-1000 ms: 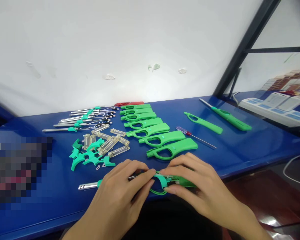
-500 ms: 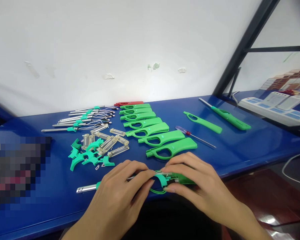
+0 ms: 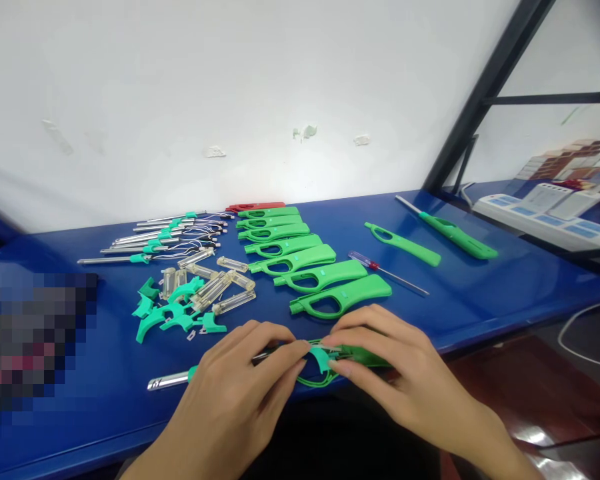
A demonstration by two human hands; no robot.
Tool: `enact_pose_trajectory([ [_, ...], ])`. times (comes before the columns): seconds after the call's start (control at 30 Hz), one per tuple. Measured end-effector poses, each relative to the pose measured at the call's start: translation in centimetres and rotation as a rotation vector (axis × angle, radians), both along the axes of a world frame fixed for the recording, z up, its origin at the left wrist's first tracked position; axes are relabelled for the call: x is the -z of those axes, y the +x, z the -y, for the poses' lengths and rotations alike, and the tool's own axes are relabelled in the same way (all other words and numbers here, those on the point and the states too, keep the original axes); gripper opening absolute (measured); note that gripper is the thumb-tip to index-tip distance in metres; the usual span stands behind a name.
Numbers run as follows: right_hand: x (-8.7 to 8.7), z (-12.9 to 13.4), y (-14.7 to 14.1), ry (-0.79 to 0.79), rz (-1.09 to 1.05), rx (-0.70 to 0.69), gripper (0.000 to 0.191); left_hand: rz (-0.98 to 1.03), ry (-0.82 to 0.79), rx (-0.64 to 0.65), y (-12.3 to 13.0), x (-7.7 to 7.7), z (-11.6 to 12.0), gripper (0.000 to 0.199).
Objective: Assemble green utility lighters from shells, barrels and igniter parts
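Note:
At the table's front edge lies a half-assembled green gas lighter [image 3: 365, 355], its silver barrel [image 3: 167, 381] pointing left. My left hand [image 3: 253, 373] is closed around its front part, with thumb and fingertips beside the teal trigger [image 3: 320, 359]. On the handle side, my right hand [image 3: 385, 360] is closed too, its fingertips pinching at the trigger's rear and the small parts there. Those inner parts are mostly hidden by my fingers. Just beyond my hands lies the nearest green handle shell [image 3: 343, 297].
Behind are more green shells [image 3: 295, 260] in a row and a red one [image 3: 255, 207]. To the left lie barrels with wires [image 3: 140, 259], clear fuel tanks [image 3: 235, 302] and loose teal triggers [image 3: 153, 323]. A screwdriver [image 3: 373, 265] and a whole lighter [image 3: 455, 237] lie right.
My right thumb and fingertips have closed in on the trigger's rear, covering more of the small parts. The whole view has shifted slightly; my left hand keeps its hold.

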State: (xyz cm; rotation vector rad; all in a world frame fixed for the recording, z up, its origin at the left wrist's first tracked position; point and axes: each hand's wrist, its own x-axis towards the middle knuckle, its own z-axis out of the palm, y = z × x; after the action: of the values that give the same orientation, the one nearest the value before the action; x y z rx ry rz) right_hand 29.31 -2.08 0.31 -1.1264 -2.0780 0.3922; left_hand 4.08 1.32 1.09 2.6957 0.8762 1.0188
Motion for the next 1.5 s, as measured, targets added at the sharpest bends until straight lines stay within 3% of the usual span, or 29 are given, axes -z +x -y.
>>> enact_pose_trajectory([
  [0.4,0.1,0.1,0.1,0.006,-0.083,0.040,0.010,0.023,0.005,0.025,0.2,0.0,-0.2,0.022],
  [0.63,-0.5,0.2,1.2,-0.128,0.077,0.001,0.056,0.020,0.009,0.021,0.0,0.2,-0.2,0.021],
  [0.87,0.1,0.1,1.3,-0.108,0.120,0.013,0.040,-0.055,0.085,-0.053,-0.6,0.2,-0.1,0.026],
  [1.13,-0.2,0.3,1.2,-0.115,0.147,0.012,0.035,-0.083,0.074,-0.115,-3.6,-1.8,0.3,0.021],
  [1.5,0.2,0.0,1.0,-0.029,0.122,0.020,0.042,-0.149,0.070,-0.080,-3.5,-0.5,-0.4,0.023],
])
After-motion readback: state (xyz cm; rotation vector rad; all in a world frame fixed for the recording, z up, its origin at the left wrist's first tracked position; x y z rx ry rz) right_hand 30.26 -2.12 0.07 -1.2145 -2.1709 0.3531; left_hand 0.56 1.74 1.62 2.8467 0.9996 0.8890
